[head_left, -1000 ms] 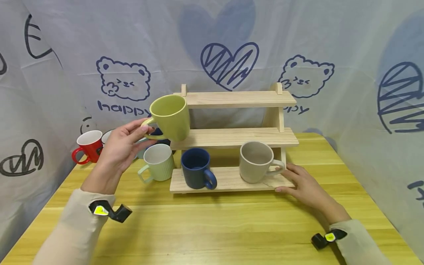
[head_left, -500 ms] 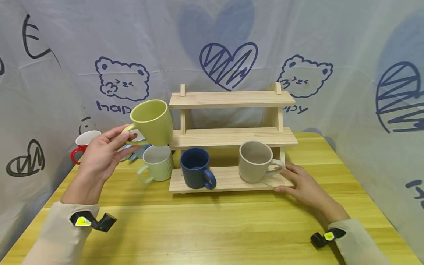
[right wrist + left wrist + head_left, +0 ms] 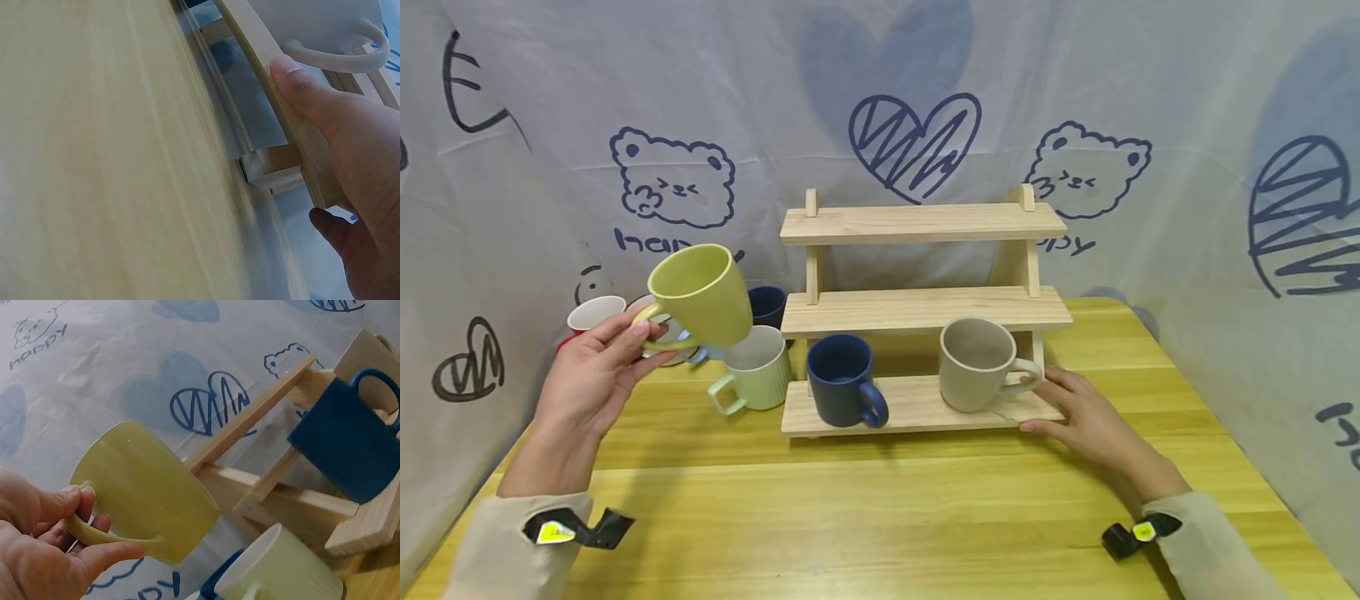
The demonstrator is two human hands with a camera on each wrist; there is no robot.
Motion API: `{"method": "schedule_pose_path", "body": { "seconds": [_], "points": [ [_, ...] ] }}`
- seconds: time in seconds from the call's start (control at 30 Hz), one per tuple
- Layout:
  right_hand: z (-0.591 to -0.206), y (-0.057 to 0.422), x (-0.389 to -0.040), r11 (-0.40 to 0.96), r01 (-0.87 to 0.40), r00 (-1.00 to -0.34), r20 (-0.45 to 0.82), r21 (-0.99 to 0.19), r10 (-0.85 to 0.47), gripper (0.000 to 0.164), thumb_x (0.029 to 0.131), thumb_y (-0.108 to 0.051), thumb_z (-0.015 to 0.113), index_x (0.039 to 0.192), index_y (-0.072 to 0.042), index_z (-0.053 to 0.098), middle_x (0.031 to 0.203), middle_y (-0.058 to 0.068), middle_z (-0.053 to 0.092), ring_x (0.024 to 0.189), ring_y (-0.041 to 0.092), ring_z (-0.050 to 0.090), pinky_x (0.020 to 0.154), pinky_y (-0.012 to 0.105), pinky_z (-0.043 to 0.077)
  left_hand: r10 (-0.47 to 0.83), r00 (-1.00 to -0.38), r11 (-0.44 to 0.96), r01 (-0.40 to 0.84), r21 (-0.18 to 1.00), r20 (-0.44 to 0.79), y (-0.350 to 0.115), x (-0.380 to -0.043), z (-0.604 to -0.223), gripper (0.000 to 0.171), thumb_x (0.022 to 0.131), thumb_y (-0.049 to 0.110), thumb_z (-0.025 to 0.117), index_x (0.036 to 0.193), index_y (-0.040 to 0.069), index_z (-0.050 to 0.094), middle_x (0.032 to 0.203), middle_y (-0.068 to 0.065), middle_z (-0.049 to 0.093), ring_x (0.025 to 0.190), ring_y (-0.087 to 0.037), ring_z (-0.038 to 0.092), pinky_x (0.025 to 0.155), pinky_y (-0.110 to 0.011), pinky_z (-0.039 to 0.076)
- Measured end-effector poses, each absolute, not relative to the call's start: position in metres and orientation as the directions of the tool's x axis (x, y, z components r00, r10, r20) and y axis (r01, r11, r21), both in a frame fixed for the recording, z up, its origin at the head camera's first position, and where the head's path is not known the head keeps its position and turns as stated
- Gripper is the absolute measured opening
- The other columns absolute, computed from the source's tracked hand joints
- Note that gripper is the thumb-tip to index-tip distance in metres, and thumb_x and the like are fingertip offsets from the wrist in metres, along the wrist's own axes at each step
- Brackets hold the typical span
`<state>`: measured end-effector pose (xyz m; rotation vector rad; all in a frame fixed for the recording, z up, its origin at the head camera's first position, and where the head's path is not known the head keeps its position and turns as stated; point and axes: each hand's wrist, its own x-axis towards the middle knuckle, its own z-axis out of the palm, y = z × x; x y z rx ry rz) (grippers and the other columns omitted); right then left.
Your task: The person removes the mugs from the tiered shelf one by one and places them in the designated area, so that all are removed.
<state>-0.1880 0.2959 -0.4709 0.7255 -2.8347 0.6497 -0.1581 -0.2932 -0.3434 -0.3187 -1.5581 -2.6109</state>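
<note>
By its handle, my left hand (image 3: 583, 367) holds a yellow-green mug (image 3: 703, 296) in the air, left of a three-tier wooden shelf (image 3: 925, 308). In the left wrist view, fingers and thumb curl around the handle of that mug (image 3: 144, 494). On the bottom tier stand a navy mug (image 3: 841, 383) and a beige mug (image 3: 976, 367). My right hand (image 3: 1086, 417) grips the right end of that tier; in the right wrist view its thumb (image 3: 300, 84) lies on the board and a finger reaches below. Beneath the raised mug, a pale green ribbed mug (image 3: 760, 371) sits on the table.
A red mug (image 3: 597, 312), partly behind my left hand, and another dark blue mug (image 3: 767, 305) stand at the back left of the wooden table (image 3: 880, 517). Other cups there are mostly hidden. A printed cloth (image 3: 820, 108) hangs behind and along both sides.
My left hand has carried the yellow-green mug left and down, away from the shelf's middle and top tiers. My right hand stays on the bottom tier's end.
</note>
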Motion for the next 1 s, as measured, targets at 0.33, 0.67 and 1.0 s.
{"method": "schedule_pose_path", "body": {
  "seconds": [0.33,0.67,1.0],
  "points": [
    [-0.472,0.296,-0.187,0.796,-0.476,-0.879,0.239,-0.375,-0.413,0.07,0.082,-0.047,0.076,0.137,-0.008,0.057,0.146,0.023,0.04,0.132,0.045,0.036,0.102,0.063,0.034,-0.008,-0.975,-0.538,0.191,0.821,0.222,-0.315,-0.147,-0.363,0.026,0.097,-0.01,0.048,0.114,-0.005,0.068,0.098,-0.014,0.069,0.094,-0.019,0.068,0.078,-0.038,0.057],
    [-0.472,0.296,-0.187,0.8,-0.471,-0.882,0.234,-0.373,-0.41,0.071,0.082,-0.048,0.075,0.137,-0.008,0.056,0.146,0.024,0.04,0.132,0.046,0.036,0.102,0.064,0.034,-0.015,-0.978,-0.519,0.184,0.835,0.206,-0.332,-0.142,-0.382,0.028,0.098,-0.009,0.048,0.118,-0.002,0.067,0.102,-0.012,0.068,0.096,-0.018,0.068,0.078,-0.038,0.057],
    [-0.471,0.296,-0.188,0.794,-0.482,-0.875,0.243,-0.37,-0.418,0.07,0.082,-0.047,0.076,0.137,-0.008,0.056,0.146,0.023,0.04,0.132,0.045,0.036,0.102,0.064,0.034,-0.035,-0.982,-0.522,0.176,0.835,0.186,-0.345,-0.143,-0.391,0.028,0.098,-0.008,0.048,0.118,-0.001,0.067,0.101,-0.011,0.069,0.095,-0.018,0.068,0.077,-0.037,0.058]
  ]
}}
